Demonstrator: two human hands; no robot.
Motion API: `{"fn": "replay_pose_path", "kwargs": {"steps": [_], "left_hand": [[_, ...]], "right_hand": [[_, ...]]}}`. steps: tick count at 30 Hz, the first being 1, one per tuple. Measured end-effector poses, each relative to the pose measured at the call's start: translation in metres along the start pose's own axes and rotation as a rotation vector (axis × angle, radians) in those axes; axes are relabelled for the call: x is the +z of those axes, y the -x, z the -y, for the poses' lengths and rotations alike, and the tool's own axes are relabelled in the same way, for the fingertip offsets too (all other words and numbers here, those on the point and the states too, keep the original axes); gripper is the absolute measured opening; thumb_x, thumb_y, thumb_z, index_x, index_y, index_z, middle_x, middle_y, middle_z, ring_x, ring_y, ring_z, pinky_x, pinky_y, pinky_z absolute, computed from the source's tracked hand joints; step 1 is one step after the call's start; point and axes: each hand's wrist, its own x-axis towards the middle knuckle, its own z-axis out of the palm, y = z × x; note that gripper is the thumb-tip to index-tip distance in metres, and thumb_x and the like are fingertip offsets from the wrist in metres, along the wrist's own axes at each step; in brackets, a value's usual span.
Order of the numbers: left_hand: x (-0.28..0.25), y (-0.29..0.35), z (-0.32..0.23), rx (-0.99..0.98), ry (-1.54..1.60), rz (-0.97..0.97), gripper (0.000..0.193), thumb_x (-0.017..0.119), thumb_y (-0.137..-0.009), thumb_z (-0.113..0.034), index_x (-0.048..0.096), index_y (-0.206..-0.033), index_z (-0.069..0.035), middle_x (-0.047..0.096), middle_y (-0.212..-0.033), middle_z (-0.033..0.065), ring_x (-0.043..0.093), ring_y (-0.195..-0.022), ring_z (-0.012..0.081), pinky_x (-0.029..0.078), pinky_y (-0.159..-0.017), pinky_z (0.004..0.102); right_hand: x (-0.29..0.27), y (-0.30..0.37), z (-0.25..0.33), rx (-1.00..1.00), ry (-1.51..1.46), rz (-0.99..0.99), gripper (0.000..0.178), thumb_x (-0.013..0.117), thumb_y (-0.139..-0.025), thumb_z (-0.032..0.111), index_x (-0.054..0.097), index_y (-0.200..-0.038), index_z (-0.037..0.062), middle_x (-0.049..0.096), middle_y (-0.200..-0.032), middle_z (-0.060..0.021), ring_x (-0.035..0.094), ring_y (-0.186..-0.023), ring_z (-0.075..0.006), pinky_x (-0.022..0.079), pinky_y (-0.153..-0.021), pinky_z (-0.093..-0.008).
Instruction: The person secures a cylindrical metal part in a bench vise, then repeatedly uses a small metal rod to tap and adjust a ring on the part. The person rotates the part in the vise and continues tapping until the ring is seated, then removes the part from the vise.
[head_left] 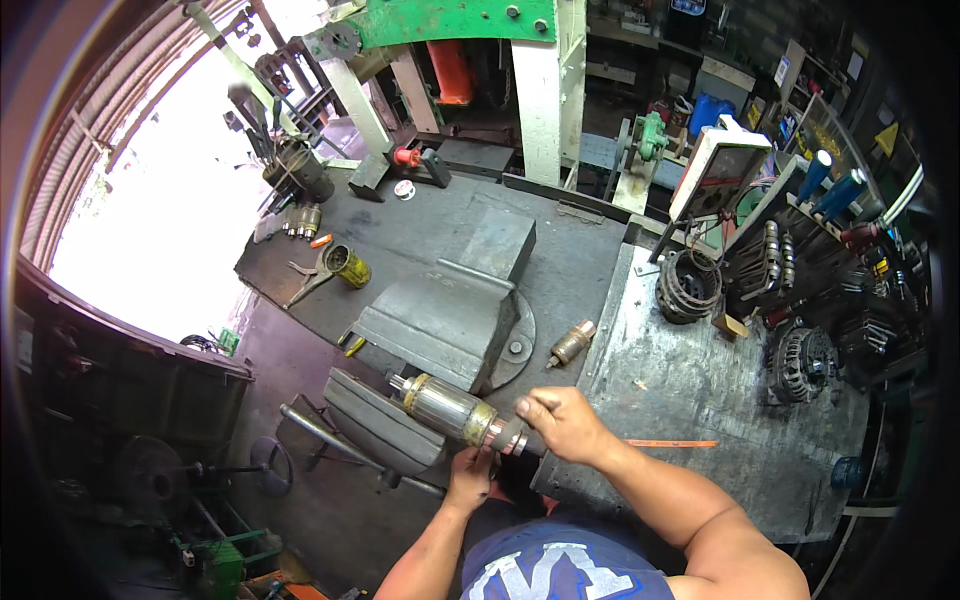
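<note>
Armature (pixel 448 408), a large one with a ribbed steel core and a copper commutator, lies slantwise near the centre of the frame, along the gap of a big grey bench vise (pixel 430 318); whether the vise clamps it I cannot tell. Its splined shaft end points to the upper left, its commutator to the lower right.

Right hand (pixel 560 422) is at the commutator end, its grip clenched, thumb against the forefinger, on a dark grey strip (pixel 510 434) that lies over the copper. Left hand (pixel 472 482) is just under the commutator, near the lower middle of the frame; its fingertips are partly hidden, so I cannot tell whether its grip is closed on anything.

A smaller armature (pixel 572 344) lies on the dark worktop (pixel 575 240), right of the vise. Toward the upper left of the frame stand a yellow can (pixel 348 266) and, farther back, a small white spool (pixel 404 190). On the metal-topped worktop (pixel 730 400) at right, an orange strip (pixel 680 443) lies near the right forearm, with a ring-shaped housing (pixel 688 287) and an alternator (pixel 802 362) farther up.
</note>
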Motion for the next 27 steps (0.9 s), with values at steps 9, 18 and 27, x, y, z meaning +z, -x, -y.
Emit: {"fn": "replay_pose_path", "kwargs": {"steps": [9, 18, 27], "left_hand": [[0.014, 0.0, 0.007, 0.081, 0.047, -0.006, 0.042, 0.048, -0.108, -0.027, 0.062, -0.077, -0.003, 0.053, -0.064, -0.0008, 0.049, -0.058, 0.0091, 0.039, -0.053, 0.0302], [0.009, -0.001, 0.005, 0.196, 0.041, 0.099, 0.045, 0.052, -0.108, -0.035, 0.06, -0.077, -0.003, 0.051, -0.062, -0.0005, 0.049, -0.059, 0.0103, 0.041, -0.056, 0.0324], [0.022, -0.046, 0.041, 0.226, 0.125, 0.205, 0.036, 0.057, -0.105, -0.035, 0.068, -0.094, -0.002, 0.067, -0.079, 0.0074, 0.062, -0.076, 0.017, 0.049, -0.071, 0.0351]], "right_hand": [[0.001, 0.001, -0.003, 0.077, -0.017, -0.082, 0.042, 0.062, -0.103, 0.031, 0.059, -0.08, -0.0043, 0.052, -0.063, -0.0162, 0.045, -0.06, -0.0168, 0.043, -0.059, -0.0414], [-0.021, -0.022, 0.023, 0.065, 0.21, -0.023, 0.036, 0.066, -0.1, 0.026, 0.06, -0.077, -0.002, 0.055, -0.068, -0.0174, 0.053, -0.062, -0.0238, 0.045, -0.061, -0.0412], [-0.052, -0.048, 0.097, -0.224, 0.621, -0.025, 0.026, 0.075, -0.089, 0.016, 0.059, -0.073, 0.0018, 0.06, -0.068, -0.0151, 0.062, -0.066, -0.0365, 0.048, -0.06, -0.0457]]}}
